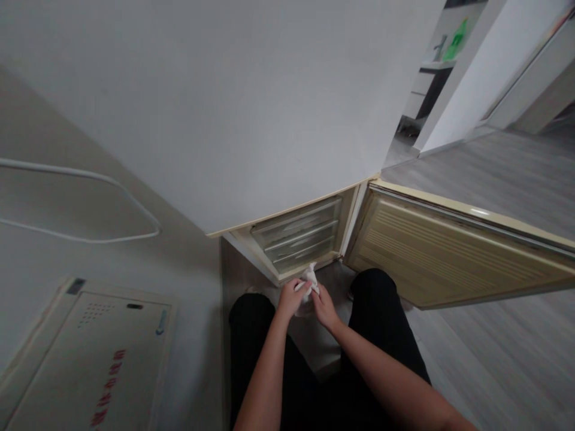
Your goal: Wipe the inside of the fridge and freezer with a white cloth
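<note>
Between my knees, my left hand and my right hand meet on a crumpled white tissue. Fingers of both hands are closed on it, and one end sticks up above them. Just beyond is the open lower compartment of a refrigerator, with clear-fronted drawers inside. Its yellowish lower door swings out to the right of my right hand. The upper door is shut and fills much of the view.
On the left wall hangs a metal box with red characters, below a loop of white cable. My black-trousered knees flank my hands. Grey wood-look floor extends right. A green bottle stands on a far counter.
</note>
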A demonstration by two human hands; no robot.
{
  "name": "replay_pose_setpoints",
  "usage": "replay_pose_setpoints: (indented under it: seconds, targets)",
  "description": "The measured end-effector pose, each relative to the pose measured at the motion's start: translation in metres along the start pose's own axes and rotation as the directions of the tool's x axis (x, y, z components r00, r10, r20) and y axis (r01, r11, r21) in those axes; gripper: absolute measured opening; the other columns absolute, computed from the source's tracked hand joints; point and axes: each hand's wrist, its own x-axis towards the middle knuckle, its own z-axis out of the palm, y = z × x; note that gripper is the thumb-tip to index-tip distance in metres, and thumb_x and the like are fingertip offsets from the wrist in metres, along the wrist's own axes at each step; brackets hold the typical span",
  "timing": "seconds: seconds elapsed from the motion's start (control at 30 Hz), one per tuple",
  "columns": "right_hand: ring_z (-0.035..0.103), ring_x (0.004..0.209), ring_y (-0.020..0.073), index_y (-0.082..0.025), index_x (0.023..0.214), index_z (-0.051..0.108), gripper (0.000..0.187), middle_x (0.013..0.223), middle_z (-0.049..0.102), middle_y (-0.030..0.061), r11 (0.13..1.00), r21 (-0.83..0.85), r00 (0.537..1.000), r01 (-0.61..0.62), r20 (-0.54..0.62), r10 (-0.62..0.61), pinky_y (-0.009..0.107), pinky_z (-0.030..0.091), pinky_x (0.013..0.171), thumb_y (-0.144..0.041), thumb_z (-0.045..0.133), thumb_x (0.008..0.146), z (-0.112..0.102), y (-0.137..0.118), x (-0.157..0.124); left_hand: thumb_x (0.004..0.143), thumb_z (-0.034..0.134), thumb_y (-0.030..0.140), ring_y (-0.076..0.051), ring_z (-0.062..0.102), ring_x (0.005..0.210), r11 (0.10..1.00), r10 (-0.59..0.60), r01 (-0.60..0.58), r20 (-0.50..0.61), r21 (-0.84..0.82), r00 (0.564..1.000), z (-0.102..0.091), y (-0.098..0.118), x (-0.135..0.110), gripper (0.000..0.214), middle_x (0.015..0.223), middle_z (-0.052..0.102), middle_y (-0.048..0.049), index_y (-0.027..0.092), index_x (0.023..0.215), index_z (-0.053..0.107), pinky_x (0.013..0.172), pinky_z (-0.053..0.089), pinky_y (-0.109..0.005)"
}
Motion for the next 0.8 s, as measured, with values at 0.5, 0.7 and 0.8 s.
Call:
replay_pose_setpoints:
  seconds: [0.5, 0.7, 0.8]
  targets:
    - [0.063, 0.064, 0.0215, -0.016, 0.073, 0.062, 0.031, 0.069, 0.064, 0.0089, 0.879, -0.224, 0.821, -0.422, 0.318, 0.475, 0.034, 0.051, 0.069, -0.032, 0.043, 0.093, -0.005, 0.014, 0.001, 0.096, 0.053, 0.031, -0.021, 0.068, 0.104, 0.932, 0.216, -0.219, 0.039, 0.288, 0.975, 0.005, 0.013, -0.005, 0.025, 0.111, 0.075, -0.0059, 0.025, 0.11, 0.072, 0.095, 0.049, -0.033]
    - [0.06, 0.061, 0.0175, -0.017, 0.081, 0.059, 0.021, 0.072, 0.064, 0.0061, 0.882, 0.09, 0.868, -0.462, 0.252, 0.428, 0.03, 0.049, 0.058, -0.036, 0.052, 0.08, -0.003, 0.001, 0.001, 0.098, 0.052, 0.027, -0.021, 0.066, 0.116, 0.811, 0.399, -0.41, 0.118, 0.417, 0.909, 0.019, 0.022, -0.024, 0.041, 0.136, 0.066, -0.0051, 0.028, 0.139, 0.059, 0.097, 0.054, -0.033]
    - [0.063, 0.073, 0.0246, -0.018, 0.077, 0.062, 0.023, 0.076, 0.067, 0.0112, 0.937, 0.177, 0.954, -0.3, 0.086, 0.289, 0.046, 0.057, 0.073, -0.04, 0.058, 0.078, -0.013, -0.011, 0.008, 0.099, 0.047, 0.017, -0.021, 0.065, 0.116, 0.658, 0.478, -0.553, 0.284, 0.51, 0.831, 0.03, 0.029, -0.033, 0.045, 0.132, 0.068, -0.0049, 0.03, 0.141, 0.058, 0.098, 0.053, -0.036]
